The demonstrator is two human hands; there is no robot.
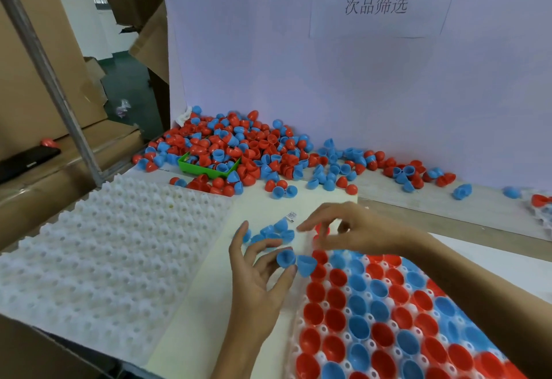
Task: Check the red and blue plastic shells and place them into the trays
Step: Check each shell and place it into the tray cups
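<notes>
- The left hand (pixel 257 277), low in the middle of the frame, pinched one blue shell (pixel 286 258) between thumb and a finger, its hollow side facing the camera; a second blue shell (pixel 307 265) sat against the same fingertips, and whether it was truly gripped could not be told.
- The right hand (pixel 355 231), just above and to the right, hung over the bench with fingers loosely spread and slightly curled; a red shell (pixel 322 231) showed behind them, but I could not tell whether they pinched it.
- A small cluster of blue shells (pixel 271 234) lay on the bench between the two hands.
- The filled tray (pixel 388 319), lower right, already held rows of red and blue shells, open side up.
- The empty white tray (pixel 98 247) lay at the left, and the big loose pile (pixel 239 148) ran along the back wall, half burying a green box (pixel 206 169).
- Risk, as I judged it: the second shell looked barely held, so it could drop and knock seated shells askew.
- Handling two shells at once also invited a hurried check, letting a flawed one into the tray.
</notes>
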